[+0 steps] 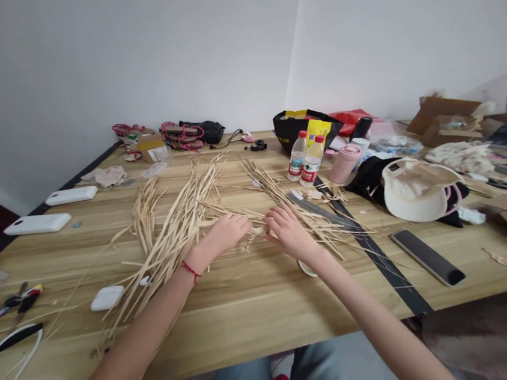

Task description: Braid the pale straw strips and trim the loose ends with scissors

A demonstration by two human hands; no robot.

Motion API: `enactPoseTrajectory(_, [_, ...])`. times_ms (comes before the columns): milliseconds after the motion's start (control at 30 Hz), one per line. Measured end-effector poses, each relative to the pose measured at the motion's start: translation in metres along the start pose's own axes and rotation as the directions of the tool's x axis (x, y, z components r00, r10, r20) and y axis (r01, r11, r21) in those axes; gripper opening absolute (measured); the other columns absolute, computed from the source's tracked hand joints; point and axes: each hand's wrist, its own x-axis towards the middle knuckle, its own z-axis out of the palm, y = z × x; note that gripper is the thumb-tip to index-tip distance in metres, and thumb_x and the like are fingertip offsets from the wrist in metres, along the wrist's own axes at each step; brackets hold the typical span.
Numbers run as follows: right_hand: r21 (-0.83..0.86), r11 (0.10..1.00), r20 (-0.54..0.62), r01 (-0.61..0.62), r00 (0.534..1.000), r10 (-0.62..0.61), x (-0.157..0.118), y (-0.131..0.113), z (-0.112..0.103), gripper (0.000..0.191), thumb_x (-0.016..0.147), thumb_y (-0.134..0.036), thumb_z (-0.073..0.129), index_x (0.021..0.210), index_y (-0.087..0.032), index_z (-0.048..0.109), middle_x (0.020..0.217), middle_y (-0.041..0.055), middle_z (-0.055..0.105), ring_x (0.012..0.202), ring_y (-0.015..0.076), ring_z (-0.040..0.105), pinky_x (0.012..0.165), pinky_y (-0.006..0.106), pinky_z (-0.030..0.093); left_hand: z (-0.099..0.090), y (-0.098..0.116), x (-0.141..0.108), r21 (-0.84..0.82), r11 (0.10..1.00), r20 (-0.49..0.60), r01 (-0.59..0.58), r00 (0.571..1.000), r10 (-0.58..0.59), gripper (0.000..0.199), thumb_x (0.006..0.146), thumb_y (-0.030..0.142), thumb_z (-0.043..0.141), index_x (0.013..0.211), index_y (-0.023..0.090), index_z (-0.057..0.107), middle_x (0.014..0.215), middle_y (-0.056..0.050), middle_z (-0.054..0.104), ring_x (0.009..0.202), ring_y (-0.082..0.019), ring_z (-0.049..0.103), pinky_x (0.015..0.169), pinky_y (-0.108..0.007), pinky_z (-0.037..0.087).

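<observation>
A small pale piece of straw work [258, 230] is sitting between the two hands, over the middle of the wooden surface [248, 311], with short ends sticking out below it. The left hand [233, 229] is grasping its left end, fingers reaching over it, and the right hand [283, 226] is pinching the right end; the fingers are hiding the exact grip. A red cord [192, 273] is circling the left wrist.

Long straw strips [187, 206] are spreading in a loose heap beside the left forearm, with a narrower bundle [145, 213] lying to their left. More strips [276, 190] are fanning out beyond and to the right of the right hand, some crossing a black band [388, 266] on the surface. A round whitish thing [307, 269] is showing partly from beneath the right wrist.

Farther left, a small white case [106, 298] and two white oblong devices [71, 195] are lying flat. Toward the wall, two red-capped bottles [305, 163] are standing before a black bag [284, 132], with a pink cup [345, 163] just beside them. On the right, a pale cap [417, 191] is resting on black cloth [365, 178], and a dark-screened phone [428, 257] is lying nearer the edge.
</observation>
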Motion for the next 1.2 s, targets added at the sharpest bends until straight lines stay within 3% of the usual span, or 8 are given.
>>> enactPoseTrajectory(67, [-0.047, 0.996, 0.082, 0.078, 0.994, -0.073, 0.012, 0.003, 0.009, 0.014, 0.083, -0.016, 0.054, 0.094, -0.021, 0.060, 0.091, 0.0071, 0.063, 0.102, 0.0256, 0.054, 0.109, 0.051, 0.024, -0.002, -0.001, 0.001, 0.006, 1.000, -0.005, -0.003, 1.000, 0.004, 0.014, 0.089, 0.009, 0.041, 0.090, 0.015, 0.053, 0.089, -0.007, 0.061, 0.088, -0.021, 0.055, 0.076, -0.033, 0.037])
enactPoseTrajectory(200, [-0.002, 0.990, 0.094, 0.144, 0.985, -0.143, 0.023, 0.013, 0.024, 0.014, 0.083, -0.011, 0.053, 0.077, -0.023, 0.058, 0.068, 0.0012, 0.059, 0.074, 0.0196, 0.057, 0.103, 0.042, 0.031, 0.000, -0.005, 0.000, 0.003, 1.000, -0.010, 0.016, 1.000, -0.016, 0.016, 0.090, 0.012, 0.039, 0.094, 0.015, 0.054, 0.091, -0.008, 0.062, 0.090, -0.021, 0.056, 0.077, -0.034, 0.037])
enactPoseTrajectory(300, [-0.096, 0.978, 0.184, 0.187, 0.969, -0.167, 0.026, 0.015, 0.026, 0.005, 0.085, -0.019, 0.056, 0.080, -0.020, 0.058, 0.074, 0.0055, 0.062, 0.074, 0.0208, 0.057, 0.088, 0.038, 0.038, 0.005, -0.009, -0.002, -0.004, 1.000, 0.002, 0.014, 1.000, -0.014, 0.015, 0.091, 0.016, 0.039, 0.094, 0.014, 0.054, 0.092, -0.008, 0.062, 0.089, -0.021, 0.056, 0.077, -0.034, 0.037])
enactPoseTrajectory(400, [-0.307, 0.922, 0.322, 0.237, 0.937, -0.134, 0.028, 0.008, 0.023, 0.014, 0.091, -0.024, 0.045, 0.088, -0.016, 0.056, 0.083, 0.0099, 0.064, 0.077, 0.0214, 0.057, 0.076, 0.035, 0.036, 0.008, -0.011, -0.003, -0.020, 1.000, 0.007, 0.014, 1.000, -0.014, 0.014, 0.091, 0.017, 0.042, 0.092, 0.014, 0.055, 0.091, -0.008, 0.062, 0.088, -0.021, 0.056, 0.077, -0.033, 0.037])
enactPoseTrajectory(500, [-0.436, 0.861, 0.395, 0.263, 0.915, -0.080, 0.031, -0.001, 0.019, 0.022, 0.096, -0.023, 0.034, 0.093, -0.014, 0.054, 0.088, 0.0110, 0.063, 0.080, 0.0211, 0.057, 0.073, 0.034, 0.032, 0.009, -0.011, -0.003, -0.032, 0.999, 0.004, 0.034, 0.999, -0.034, 0.014, 0.091, 0.016, 0.042, 0.088, 0.014, 0.056, 0.089, -0.008, 0.062, 0.085, -0.020, 0.056, 0.075, -0.033, 0.037])
enactPoseTrajectory(800, [-0.460, 0.867, 0.372, 0.191, 0.928, -0.007, 0.030, -0.010, 0.016, 0.026, 0.097, -0.027, 0.032, 0.092, -0.014, 0.055, 0.086, 0.0101, 0.062, 0.078, 0.0214, 0.054, 0.071, 0.033, 0.026, 0.011, -0.007, -0.003, 0.001, 0.994, -0.039, 0.107, 0.993, -0.107, 0.019, 0.093, 0.020, 0.038, 0.089, 0.013, 0.055, 0.087, -0.009, 0.062, 0.082, -0.021, 0.056, 0.073, -0.034, 0.036])
enactPoseTrajectory(1200, [-0.428, 0.903, 0.299, 0.045, 0.950, 0.095, 0.024, -0.014, 0.018, 0.026, 0.096, -0.027, 0.033, 0.090, -0.016, 0.056, 0.087, 0.0090, 0.063, 0.081, 0.0214, 0.052, 0.071, 0.033, 0.023, 0.021, 0.002, -0.004, -0.120, 0.961, -0.008, 0.249, 0.968, -0.252, 0.017, 0.092, 0.027, 0.043, 0.087, 0.015, 0.055, 0.091, -0.008, 0.062, 0.082, -0.021, 0.055, 0.067, -0.032, 0.035])
